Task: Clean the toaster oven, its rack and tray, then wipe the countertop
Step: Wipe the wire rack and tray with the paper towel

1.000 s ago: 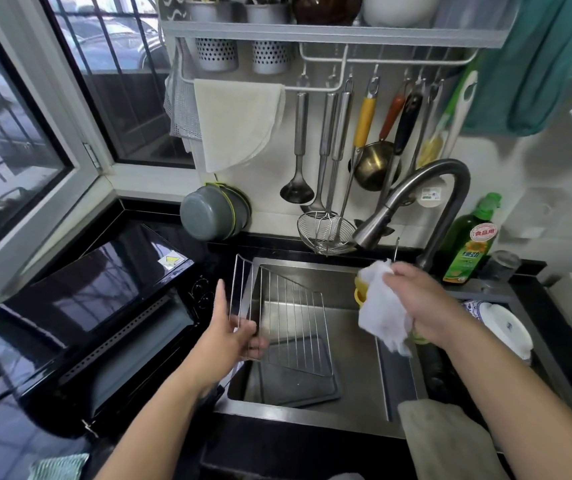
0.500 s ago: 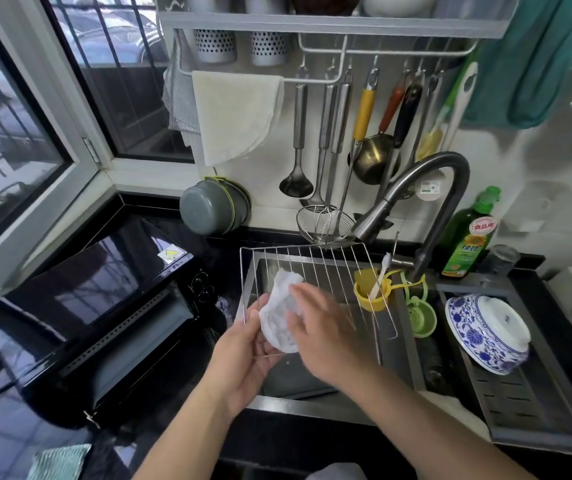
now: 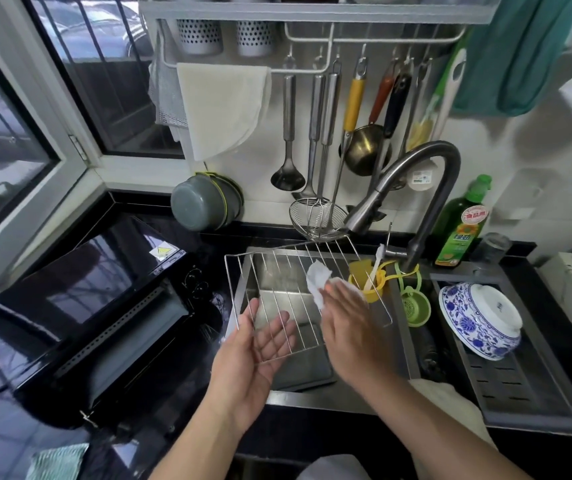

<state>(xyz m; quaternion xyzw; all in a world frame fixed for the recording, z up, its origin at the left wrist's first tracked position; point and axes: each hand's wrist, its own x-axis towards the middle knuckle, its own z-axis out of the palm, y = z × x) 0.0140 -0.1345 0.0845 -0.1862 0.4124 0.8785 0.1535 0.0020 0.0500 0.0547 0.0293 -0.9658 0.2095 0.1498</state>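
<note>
At the counter's (image 3: 7,441) left end, a black toaster oven (image 3: 97,313) lying against the window corner, glossy top reflecting the panes; below it, at the counter's front edge, a pale green cloth (image 3: 57,462). Behind, against the back wall, grey pots (image 3: 204,202) tipped on their sides. Over the sink (image 3: 340,396), a wire rack (image 3: 298,289) held roughly level, tilted slightly down toward the near edge. Left hand (image 3: 253,362) palm up under the rack's near left corner, fingers (image 3: 277,330) straight and apart, carrying the wires rather than curling round them. Beneath, on the sink floor, a dark tray (image 3: 307,372), mostly hidden. Right hand (image 3: 350,327) flat on top of the rack, fingers together and extended, pressing a crumpled white wipe (image 3: 317,280) onto the wires near the rack's centre. Just beyond, a yellow cup (image 3: 371,282) with a brush in it, and a grey faucet (image 3: 416,188) arching above the sink's back edge. Right of the sink, a green strainer (image 3: 414,306), an upturned blue and white bowl (image 3: 482,320) on the draining tray (image 3: 520,393), and a green soap bottle (image 3: 461,223) against the wall.
</note>
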